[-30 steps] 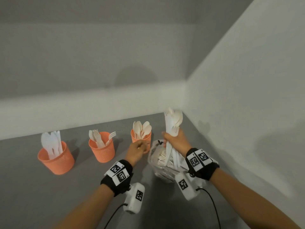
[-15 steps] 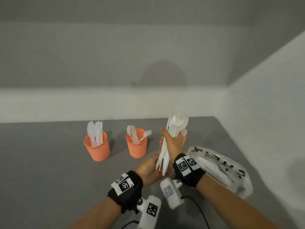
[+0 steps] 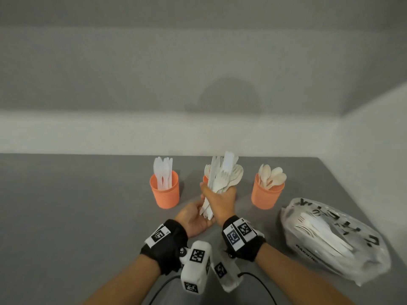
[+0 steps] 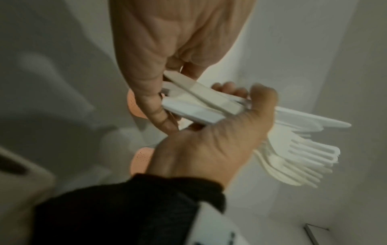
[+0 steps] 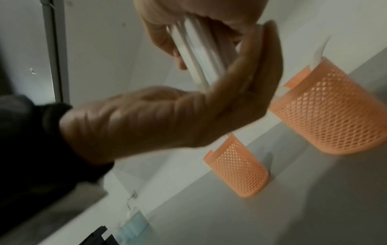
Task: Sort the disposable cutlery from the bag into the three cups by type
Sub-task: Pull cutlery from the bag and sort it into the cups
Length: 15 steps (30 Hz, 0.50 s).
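Upright, white cutlery bundle [image 3: 222, 179] fans out above right hand [image 3: 220, 202].

We see three cups in row on table [image 3: 66, 216]: knife cup [image 3: 164, 190] left, spoon cup [image 3: 267, 194] right, middle cup [image 3: 205, 178] mostly hidden behind cutlery bundle [image 3: 222, 179], probably holding forks. Bag [image 3: 334, 241] lies right of and before spoon cup, more cutlery in it.
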### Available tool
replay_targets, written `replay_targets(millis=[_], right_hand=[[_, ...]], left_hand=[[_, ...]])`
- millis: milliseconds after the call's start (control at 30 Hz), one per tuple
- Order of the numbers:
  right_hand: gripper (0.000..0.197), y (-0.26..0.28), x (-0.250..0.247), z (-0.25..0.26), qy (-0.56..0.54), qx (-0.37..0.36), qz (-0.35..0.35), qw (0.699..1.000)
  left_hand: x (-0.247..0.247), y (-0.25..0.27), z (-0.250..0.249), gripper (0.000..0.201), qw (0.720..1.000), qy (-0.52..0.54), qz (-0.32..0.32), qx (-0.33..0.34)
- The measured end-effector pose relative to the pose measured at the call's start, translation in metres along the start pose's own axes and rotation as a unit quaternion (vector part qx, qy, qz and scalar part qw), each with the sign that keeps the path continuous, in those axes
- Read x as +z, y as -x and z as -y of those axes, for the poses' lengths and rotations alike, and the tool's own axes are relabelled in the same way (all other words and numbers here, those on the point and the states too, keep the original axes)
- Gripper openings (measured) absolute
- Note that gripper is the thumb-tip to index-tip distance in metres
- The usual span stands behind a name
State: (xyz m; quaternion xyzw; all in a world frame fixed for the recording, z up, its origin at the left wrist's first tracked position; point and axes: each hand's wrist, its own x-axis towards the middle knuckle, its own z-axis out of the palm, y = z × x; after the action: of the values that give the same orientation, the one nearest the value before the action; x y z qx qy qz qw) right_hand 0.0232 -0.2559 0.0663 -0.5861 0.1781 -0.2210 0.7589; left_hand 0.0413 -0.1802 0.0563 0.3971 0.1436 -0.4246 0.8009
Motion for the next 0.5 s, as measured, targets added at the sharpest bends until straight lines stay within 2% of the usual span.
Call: replay_targets(millis=[33, 133, 233, 300, 367, 400, 433, 467, 500], right_hand=[[0.03, 0.002, 0.004, -0.002, 0.001, 0.0, 0.005, 1.0], [0.037, 0.007, 0.016, -0.001, 0.012, 0.003, 0.003, 1.0], [0.035, 0.005, 0.023, -0.005, 0.015, -0.006, -0.016, 1.0], [0.027, 0.002, 0.027, -0.01, 0.042, -0.023, -0.016, 0.999], [0.019, 0.002, 0.028, -0.017, 0.065, -0.012, -0.005, 0.998], [0.014, 0.002, 0.03, -0.025, 0.078, -0.004, -0.004, 0.997], [0.014, 0.004, 0.029, -0.032, 0.083, 0.011, 0.004, 0.997], [0.016, 0.005, 0.032, -0.038, 0.084, 0.034, 0.016, 0.996], [0.023, 0.011, 0.04, -0.035, 0.103, 0.049, 0.019, 0.993]], left_hand=[[-0.001, 0.002, -0.005, 0.038, 1.0, -0.005, 0.001, 0.004], [-0.009, 0.012, -0.013, 0.042, 0.999, -0.048, 0.023, 0.0], [-0.02, 0.017, -0.018, 0.048, 0.987, -0.161, 0.017, 0.018], [-0.026, 0.021, -0.023, 0.046, 0.97, -0.233, 0.018, 0.07], [-0.029, 0.022, -0.031, 0.034, 0.941, -0.311, 0.036, 0.128], [-0.03, 0.023, -0.035, 0.04, 0.921, -0.356, 0.039, 0.152], [-0.032, 0.021, -0.038, 0.055, 0.904, -0.391, 0.038, 0.169], [-0.033, 0.019, -0.04, 0.066, 0.895, -0.408, 0.03, 0.179], [-0.032, 0.018, -0.041, 0.066, 0.891, -0.412, 0.024, 0.192]])
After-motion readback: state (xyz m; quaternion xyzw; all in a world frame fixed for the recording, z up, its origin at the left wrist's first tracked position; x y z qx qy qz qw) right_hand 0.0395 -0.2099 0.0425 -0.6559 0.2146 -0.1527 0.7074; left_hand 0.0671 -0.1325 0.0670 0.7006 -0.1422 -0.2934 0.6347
